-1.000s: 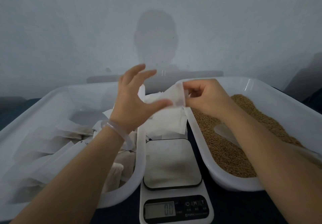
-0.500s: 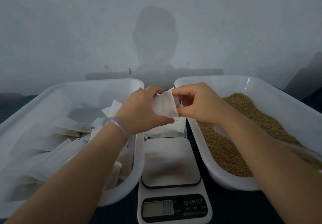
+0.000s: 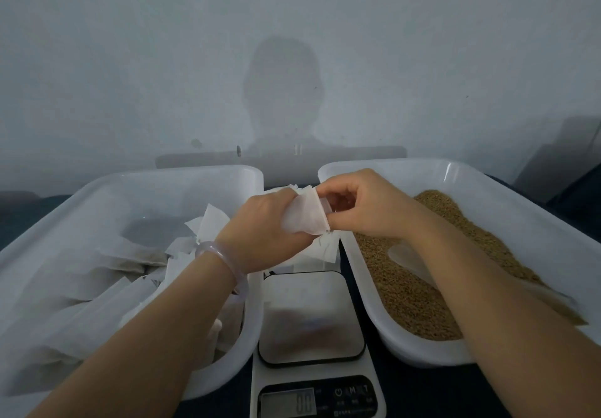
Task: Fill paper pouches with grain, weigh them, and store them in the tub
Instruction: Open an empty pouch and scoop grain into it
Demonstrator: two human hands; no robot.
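Pouch [image 3: 305,216], white, up in the air between the two tubs, above spare pouches [image 3: 325,252] lying at the far end of the scale [image 3: 312,317]. Gripped from the left by the left hand [image 3: 263,232], fingers curled round it, and pinched at its right edge between thumb and fingers of the right hand [image 3: 367,203]. Left tub [image 3: 97,196] heaped with filled pouches [image 3: 130,255]; right tub [image 3: 455,170] with grain [image 3: 422,287] and a half-buried scoop [image 3: 409,258]; scale display at 0.0.

White pouch [image 3: 305,216]; white tubs [image 3: 97,190] — tan-brown grain [image 3: 422,287]; translucent pink bangle [image 3: 224,256].
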